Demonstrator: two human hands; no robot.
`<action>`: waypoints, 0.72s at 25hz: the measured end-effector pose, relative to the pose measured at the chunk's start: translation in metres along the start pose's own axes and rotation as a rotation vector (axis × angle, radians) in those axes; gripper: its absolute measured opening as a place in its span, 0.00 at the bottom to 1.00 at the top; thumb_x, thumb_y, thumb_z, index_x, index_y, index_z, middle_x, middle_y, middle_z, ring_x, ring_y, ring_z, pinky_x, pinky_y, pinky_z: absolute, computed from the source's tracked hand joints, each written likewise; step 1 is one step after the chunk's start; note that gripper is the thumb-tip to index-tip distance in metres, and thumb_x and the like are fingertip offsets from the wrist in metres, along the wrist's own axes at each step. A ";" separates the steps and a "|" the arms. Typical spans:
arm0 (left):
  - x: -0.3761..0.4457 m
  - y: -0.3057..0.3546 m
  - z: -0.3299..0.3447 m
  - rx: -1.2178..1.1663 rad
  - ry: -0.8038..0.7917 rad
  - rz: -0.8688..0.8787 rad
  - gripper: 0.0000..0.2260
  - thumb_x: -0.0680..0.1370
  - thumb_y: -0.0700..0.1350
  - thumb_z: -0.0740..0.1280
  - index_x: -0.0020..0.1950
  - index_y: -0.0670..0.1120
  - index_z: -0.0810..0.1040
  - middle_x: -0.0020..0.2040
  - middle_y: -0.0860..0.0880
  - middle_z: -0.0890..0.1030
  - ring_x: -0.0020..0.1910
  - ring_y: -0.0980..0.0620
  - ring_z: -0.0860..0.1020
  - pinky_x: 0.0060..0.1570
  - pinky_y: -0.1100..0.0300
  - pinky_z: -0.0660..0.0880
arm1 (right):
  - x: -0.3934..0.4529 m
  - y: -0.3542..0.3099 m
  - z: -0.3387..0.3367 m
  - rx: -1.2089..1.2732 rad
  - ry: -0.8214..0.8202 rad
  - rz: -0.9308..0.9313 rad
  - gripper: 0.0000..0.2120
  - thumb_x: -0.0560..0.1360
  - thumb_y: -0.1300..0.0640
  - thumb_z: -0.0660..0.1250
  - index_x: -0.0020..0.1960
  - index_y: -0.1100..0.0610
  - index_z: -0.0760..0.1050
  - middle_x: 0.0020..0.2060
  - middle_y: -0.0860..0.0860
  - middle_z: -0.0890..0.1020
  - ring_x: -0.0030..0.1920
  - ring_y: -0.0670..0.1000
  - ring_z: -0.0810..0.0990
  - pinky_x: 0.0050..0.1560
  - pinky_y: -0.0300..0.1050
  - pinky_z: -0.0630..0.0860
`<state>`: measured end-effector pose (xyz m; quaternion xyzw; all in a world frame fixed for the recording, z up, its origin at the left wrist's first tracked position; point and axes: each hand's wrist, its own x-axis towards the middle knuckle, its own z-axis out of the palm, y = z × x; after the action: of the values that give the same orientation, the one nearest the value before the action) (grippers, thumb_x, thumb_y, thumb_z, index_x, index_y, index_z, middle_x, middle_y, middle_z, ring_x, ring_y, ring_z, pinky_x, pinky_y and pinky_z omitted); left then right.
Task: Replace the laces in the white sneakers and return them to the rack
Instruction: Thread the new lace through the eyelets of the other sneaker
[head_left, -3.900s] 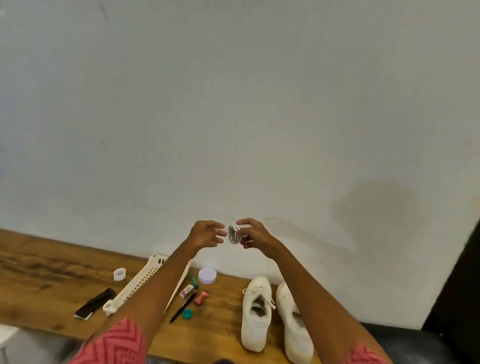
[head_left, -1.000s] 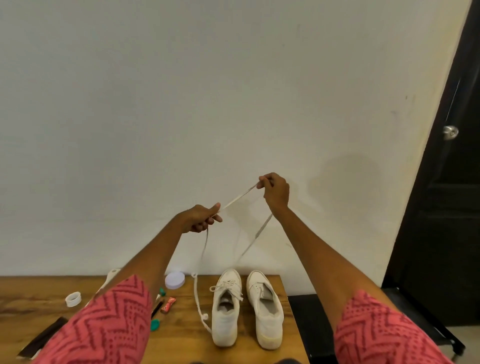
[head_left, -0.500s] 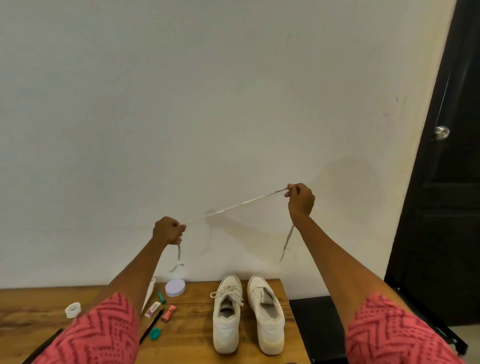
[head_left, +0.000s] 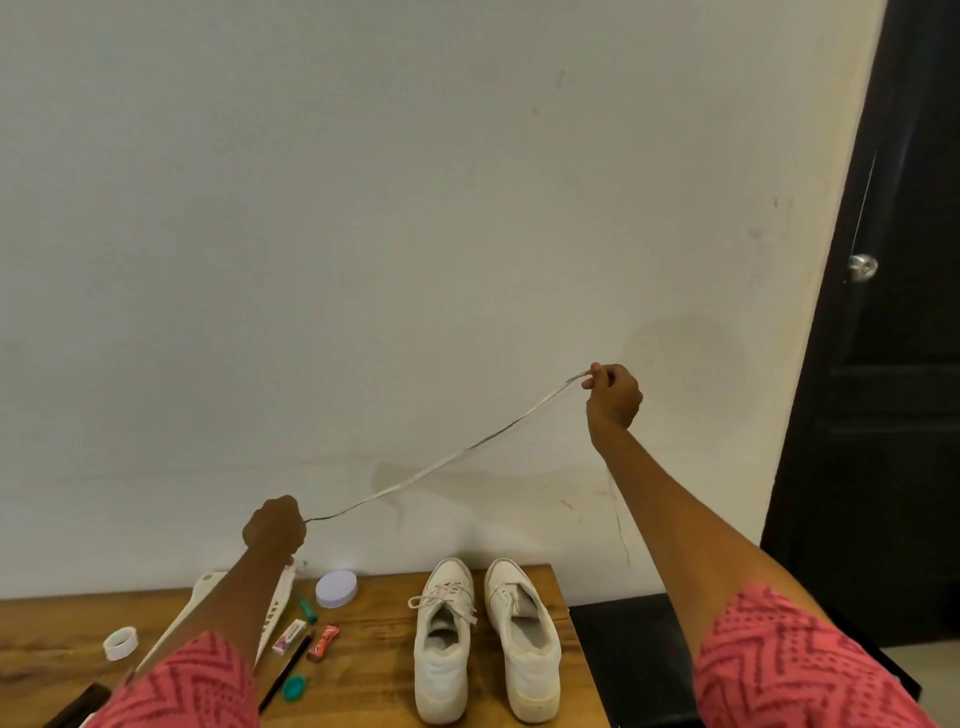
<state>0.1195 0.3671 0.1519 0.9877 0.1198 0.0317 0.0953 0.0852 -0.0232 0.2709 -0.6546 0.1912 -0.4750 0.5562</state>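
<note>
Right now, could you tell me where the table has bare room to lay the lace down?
Bare wood lies between the red packet and the left sneaker. Left of that it is crowded: lilac lid, pencil, eraser, tape roll.

Plain off-white wall (head_left: 415, 208) fills most of view, w/ faint scuffs & a darker smudge toward the right. Black door (head_left: 904, 312) at far right, round metal knob (head_left: 862, 267) on it, approx halfway up. Wooden table (head_left: 374, 691) along the bottom, back edge against the wall, right edge ending short of the door. Black surface (head_left: 623, 654) just beside the table's right edge, lower down. Light even, soft shadows on wall.
</note>
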 end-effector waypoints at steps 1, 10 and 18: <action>-0.001 0.004 0.000 -0.009 -0.008 -0.001 0.10 0.75 0.37 0.66 0.56 0.42 0.76 0.49 0.46 0.82 0.47 0.49 0.82 0.51 0.57 0.78 | -0.006 0.005 0.005 0.012 -0.088 0.007 0.10 0.78 0.59 0.62 0.46 0.65 0.78 0.33 0.55 0.81 0.32 0.51 0.75 0.34 0.42 0.73; -0.029 0.093 -0.028 -0.274 -0.241 0.340 0.20 0.72 0.36 0.71 0.63 0.41 0.75 0.61 0.43 0.77 0.60 0.45 0.76 0.56 0.56 0.73 | -0.073 0.011 0.050 -0.069 -0.838 -0.162 0.09 0.75 0.59 0.69 0.46 0.66 0.81 0.29 0.52 0.80 0.29 0.51 0.76 0.31 0.37 0.73; -0.059 0.141 -0.032 -1.026 -0.338 0.365 0.14 0.81 0.44 0.61 0.55 0.35 0.78 0.39 0.44 0.76 0.34 0.52 0.74 0.37 0.65 0.78 | -0.098 0.029 0.047 -0.200 -0.963 -0.110 0.10 0.74 0.55 0.70 0.46 0.64 0.77 0.30 0.51 0.79 0.21 0.42 0.73 0.26 0.32 0.69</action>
<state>0.0924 0.2247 0.2085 0.8110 -0.1003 -0.0569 0.5735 0.0857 0.0695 0.2081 -0.8591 -0.0775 -0.1266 0.4898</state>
